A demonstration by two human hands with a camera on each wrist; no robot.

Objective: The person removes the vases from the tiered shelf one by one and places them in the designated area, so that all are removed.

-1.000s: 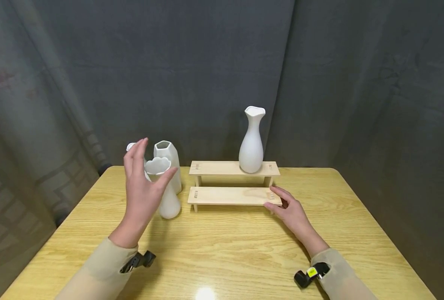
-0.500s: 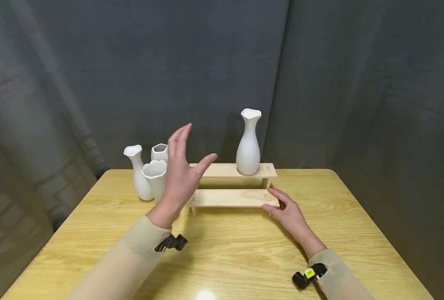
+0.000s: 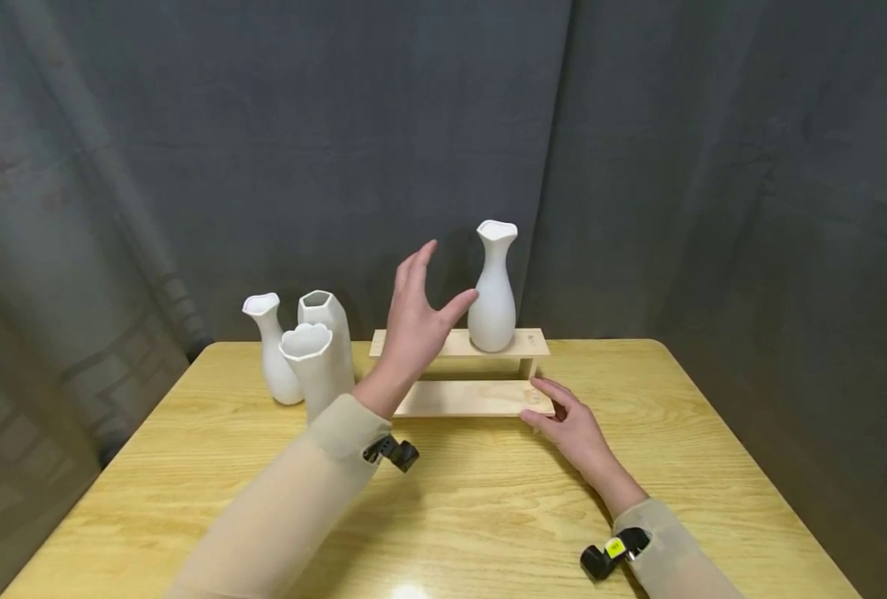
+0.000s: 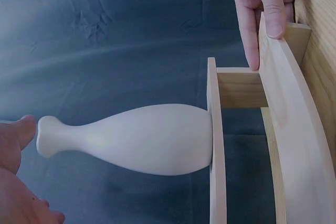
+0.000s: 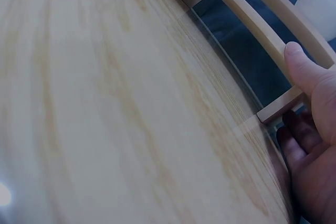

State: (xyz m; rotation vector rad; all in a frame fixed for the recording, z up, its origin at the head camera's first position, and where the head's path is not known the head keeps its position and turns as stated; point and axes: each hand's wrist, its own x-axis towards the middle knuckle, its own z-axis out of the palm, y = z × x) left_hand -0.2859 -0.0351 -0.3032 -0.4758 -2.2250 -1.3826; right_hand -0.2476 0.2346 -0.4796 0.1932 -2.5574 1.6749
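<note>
A tall white vase (image 3: 493,299) with a wavy rim stands upright toward the right end of the upper board of a two-step wooden stand (image 3: 473,398). My left hand (image 3: 416,329), fingers and thumb spread apart, is in the air just left of this vase and holds nothing. In the left wrist view its fingertips are close to the neck of the vase (image 4: 152,140); whether they touch it I cannot tell. My right hand (image 3: 574,428) grips the right end of the lower board, thumb (image 5: 302,64) at its front edge and the other fingers behind, partly hidden.
Left of the stand, three more white vases are grouped on the wooden table (image 3: 488,516): a slim wavy-rimmed one (image 3: 279,366), a faceted one (image 3: 331,316) and a scalloped one (image 3: 312,362). My left sleeve hides part of the scalloped vase. A dark curtain (image 3: 301,166) hangs behind the table.
My left hand has moved right, from beside the grouped vases to the vase on the stand, staying spread. My right hand keeps its grip on the stand.
</note>
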